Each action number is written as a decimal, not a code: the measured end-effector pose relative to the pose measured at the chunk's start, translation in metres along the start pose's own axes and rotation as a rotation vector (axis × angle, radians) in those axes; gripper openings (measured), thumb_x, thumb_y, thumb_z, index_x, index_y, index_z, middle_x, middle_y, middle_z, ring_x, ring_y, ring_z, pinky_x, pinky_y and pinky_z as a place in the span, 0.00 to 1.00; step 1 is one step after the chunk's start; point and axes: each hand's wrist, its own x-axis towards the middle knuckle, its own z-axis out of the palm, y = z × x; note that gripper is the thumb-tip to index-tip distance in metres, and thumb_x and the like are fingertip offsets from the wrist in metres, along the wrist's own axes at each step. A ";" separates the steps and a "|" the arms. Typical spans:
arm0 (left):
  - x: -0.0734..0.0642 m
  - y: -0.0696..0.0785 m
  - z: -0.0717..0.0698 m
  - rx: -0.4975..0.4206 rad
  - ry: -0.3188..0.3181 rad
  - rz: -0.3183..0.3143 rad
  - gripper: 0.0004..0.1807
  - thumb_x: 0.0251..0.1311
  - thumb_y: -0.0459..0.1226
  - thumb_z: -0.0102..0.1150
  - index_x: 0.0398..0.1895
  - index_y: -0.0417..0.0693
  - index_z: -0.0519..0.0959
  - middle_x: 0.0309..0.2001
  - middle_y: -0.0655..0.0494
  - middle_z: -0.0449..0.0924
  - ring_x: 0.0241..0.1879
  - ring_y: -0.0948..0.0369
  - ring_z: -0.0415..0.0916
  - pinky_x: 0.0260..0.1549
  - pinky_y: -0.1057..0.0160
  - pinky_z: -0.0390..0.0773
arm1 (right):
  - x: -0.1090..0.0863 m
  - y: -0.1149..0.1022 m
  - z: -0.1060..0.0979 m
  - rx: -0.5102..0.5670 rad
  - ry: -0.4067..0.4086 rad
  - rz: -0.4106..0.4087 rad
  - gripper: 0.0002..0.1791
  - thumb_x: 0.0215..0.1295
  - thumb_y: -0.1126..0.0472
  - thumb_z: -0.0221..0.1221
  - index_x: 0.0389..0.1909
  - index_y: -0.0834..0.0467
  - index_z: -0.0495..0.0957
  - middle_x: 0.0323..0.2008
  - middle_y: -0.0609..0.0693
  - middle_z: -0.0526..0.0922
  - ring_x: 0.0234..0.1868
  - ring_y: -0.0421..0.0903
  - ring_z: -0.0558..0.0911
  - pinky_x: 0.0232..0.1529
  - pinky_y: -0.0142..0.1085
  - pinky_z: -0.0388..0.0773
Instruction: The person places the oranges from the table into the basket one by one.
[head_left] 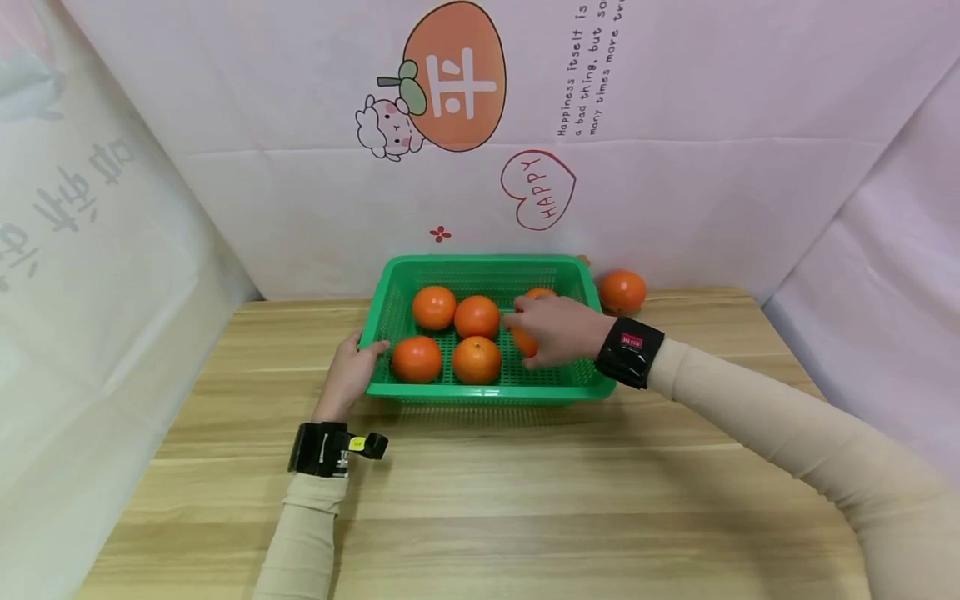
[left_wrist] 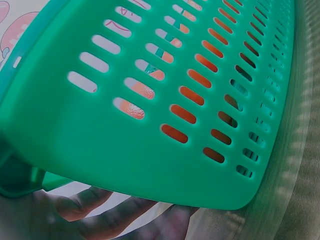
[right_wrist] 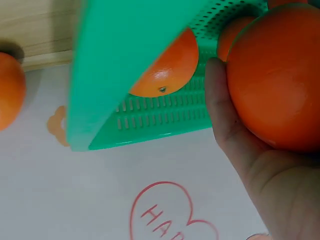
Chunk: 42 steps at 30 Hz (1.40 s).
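Note:
A green plastic basket (head_left: 487, 392) with slotted walls stands on the table and holds several oranges (head_left: 477, 360). At its left end my left hand (head_left: 348, 375) grips the rim, thumb over the edge and fingers on the outside; in the left wrist view, fingers (left_wrist: 107, 217) show below the basket wall (left_wrist: 100, 145). My right hand (head_left: 562, 329) reaches over the right half of the basket, holding an orange (right_wrist: 277, 80) with the thumb along its side. Partly hidden behind that hand, another orange (head_left: 540, 292) lies in the basket's right end.
One more orange (head_left: 622, 291) sits outside, just right of the basket near the back edge. The wooden table (head_left: 525, 500) meets a white printed cloth (head_left: 690, 208) behind, with white cloth on both sides too.

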 end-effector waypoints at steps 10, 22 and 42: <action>-0.001 -0.001 -0.001 0.010 -0.001 -0.006 0.30 0.81 0.46 0.46 0.80 0.43 0.62 0.71 0.38 0.71 0.64 0.45 0.73 0.59 0.50 0.75 | 0.009 -0.010 0.009 -0.095 -0.089 -0.069 0.36 0.58 0.49 0.76 0.67 0.54 0.79 0.63 0.63 0.80 0.45 0.55 0.84 0.43 0.45 0.84; 0.001 -0.001 0.001 0.016 0.002 -0.006 0.30 0.81 0.46 0.46 0.78 0.43 0.63 0.71 0.38 0.71 0.64 0.45 0.73 0.60 0.48 0.74 | 0.015 -0.015 0.013 -0.173 -0.248 -0.063 0.37 0.60 0.47 0.76 0.69 0.53 0.77 0.61 0.58 0.81 0.38 0.50 0.83 0.44 0.43 0.84; 0.002 -0.002 0.000 0.001 0.008 -0.008 0.29 0.81 0.46 0.45 0.78 0.42 0.63 0.69 0.39 0.72 0.64 0.46 0.73 0.60 0.49 0.74 | 0.028 -0.019 0.004 -0.064 -0.455 0.071 0.17 0.66 0.64 0.67 0.55 0.56 0.81 0.46 0.51 0.84 0.34 0.46 0.76 0.37 0.38 0.79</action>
